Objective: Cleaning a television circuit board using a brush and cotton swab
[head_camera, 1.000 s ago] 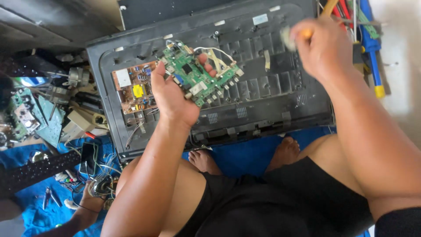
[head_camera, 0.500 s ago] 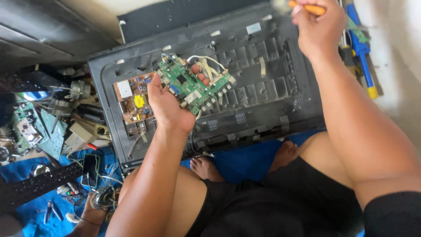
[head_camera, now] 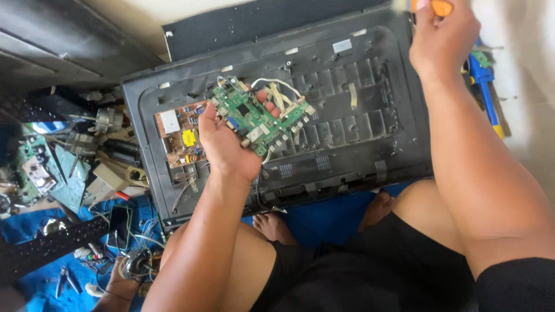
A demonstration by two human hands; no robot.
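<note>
At the far left, a heap of loose electronic scrap (head_camera: pixel 63 162) lies on a blue cloth (head_camera: pixel 34 231), with small circuit boards, connectors and wires mixed together, and a pair of pliers (head_camera: pixel 66 281) near the cloth's lower left corner. Just right of the heap, a large black plastic back panel (head_camera: pixel 347 110) lies flat with its ribbed inner side up. In its left part a brown circuit board (head_camera: pixel 179 136) with a yellow component sits fixed close to the left edge. The left hand (head_camera: pixel 222 144) is clenched on a green circuit board (head_camera: pixel 257 118), thumb on its near edge and fingertips showing past its far side, holding it tilted just above the panel, left of the panel's middle; white wires (head_camera: pixel 277 86) loop from the board's far edge. Two bare feet (head_camera: pixel 274 225) rest at the panel's near edge. At the panel's far right corner the right hand (head_camera: pixel 442 37) is closed around an orange-handled tool (head_camera: pixel 439 7), probably a screwdriver, though the frame's top edge cuts it off. A blue tool (head_camera: pixel 483 86) lies beyond the panel's right edge.
</note>
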